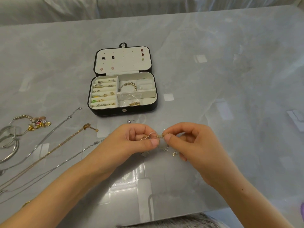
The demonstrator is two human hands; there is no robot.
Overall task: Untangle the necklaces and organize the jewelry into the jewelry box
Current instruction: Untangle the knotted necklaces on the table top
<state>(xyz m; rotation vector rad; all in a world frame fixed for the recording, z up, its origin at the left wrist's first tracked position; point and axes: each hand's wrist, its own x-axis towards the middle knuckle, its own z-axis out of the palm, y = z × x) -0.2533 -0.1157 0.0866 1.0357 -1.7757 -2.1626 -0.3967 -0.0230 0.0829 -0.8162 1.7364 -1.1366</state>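
— Where's the knot?

— Pinched between both sets of fingers, just above the table [213,71]. Left hand [139,140] closed on the gold link chain [150,135], thumb pressing it against the curled forefinger. Right hand [185,142] closed too, thumb and forefinger nipping a finer strand right where it meets the links.

— Which way does it run?

— Roughly side to side, left fist to right fingertips, nearly level. Loose ends dangling below the right hand (a small gold charm [174,154] among them, plus something pale under the left thumb, too blurred to name).

— Nearer hand for the pull?

— Right, by the look of it. Holds the thin strand at the crossing point; left only anchors the heavier links. Probably a matter of drawing rightward and slightly toward the body, away from the fist.

— And the jewelry box [122,107]?

— Open, straight ahead beyond the hands, well apart from them. Lower right compartment partly free, a likely home for the chain.

— Anything else waiting?

— Long necklaces [54,147] laid out diagonally at left, already straight, beside silver bangles [9,142].
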